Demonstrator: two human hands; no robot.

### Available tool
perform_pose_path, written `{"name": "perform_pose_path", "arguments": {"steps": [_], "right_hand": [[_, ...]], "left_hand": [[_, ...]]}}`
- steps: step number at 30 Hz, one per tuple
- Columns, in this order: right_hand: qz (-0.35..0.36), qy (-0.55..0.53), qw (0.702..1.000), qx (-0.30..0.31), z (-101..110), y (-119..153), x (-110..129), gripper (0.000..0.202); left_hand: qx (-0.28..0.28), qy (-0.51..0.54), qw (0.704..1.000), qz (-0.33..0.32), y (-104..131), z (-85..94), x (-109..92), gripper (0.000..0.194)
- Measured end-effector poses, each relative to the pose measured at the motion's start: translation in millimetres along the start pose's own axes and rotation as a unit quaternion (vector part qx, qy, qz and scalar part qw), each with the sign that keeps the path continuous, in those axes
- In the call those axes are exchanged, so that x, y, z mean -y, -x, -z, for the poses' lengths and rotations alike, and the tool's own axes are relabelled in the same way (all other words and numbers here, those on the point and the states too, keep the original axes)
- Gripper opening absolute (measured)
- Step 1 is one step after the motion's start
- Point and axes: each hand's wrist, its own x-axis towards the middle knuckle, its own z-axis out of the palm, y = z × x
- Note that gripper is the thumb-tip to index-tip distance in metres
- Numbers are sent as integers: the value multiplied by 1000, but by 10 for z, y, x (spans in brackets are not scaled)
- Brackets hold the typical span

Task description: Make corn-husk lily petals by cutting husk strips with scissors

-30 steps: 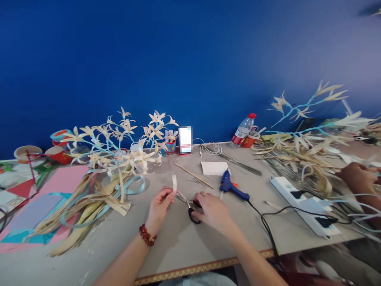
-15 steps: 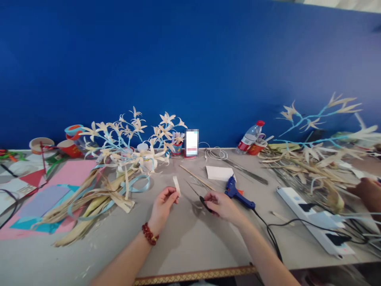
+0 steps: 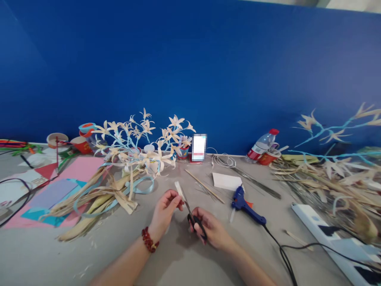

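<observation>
Pale husk-like strip [image 3: 179,189] stands up from the left hand [image 3: 165,208], pinched between thumb and curled fingers. Close beside it, the right hand [image 3: 212,230] is curled around black-handled scissors [image 3: 193,219], fingers at the loops; the blades point toward the strip, though contact is unclear. Clean snipping probably calls for a firm pinch, the strip square to the blades, and left fingertips clear of the edges.

Bare left forearm [image 3: 125,260] and right forearm [image 3: 251,264] angle inward from below. The left hand [image 3: 165,208] has a pinching grip, thumb against bent fingers; the right hand [image 3: 214,230], slightly lower, has curled fingers.
</observation>
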Motion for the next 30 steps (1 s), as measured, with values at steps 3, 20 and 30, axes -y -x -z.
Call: {"name": "perform_pose_path", "arguments": {"steps": [3,20,30], "right_hand": [[30,2,999,-18,-22,-30,-33,56],[2,3,999,-40,5,-6,-35,55],[18,12,999,-44,22,-20,-91,57]], "left_hand": [[5,-11,1000,-10,0,9,-10,19],[36,-75,996,-11,21,41,-30,19],[34,-70,997,-10,21,34,-42,18]]}}
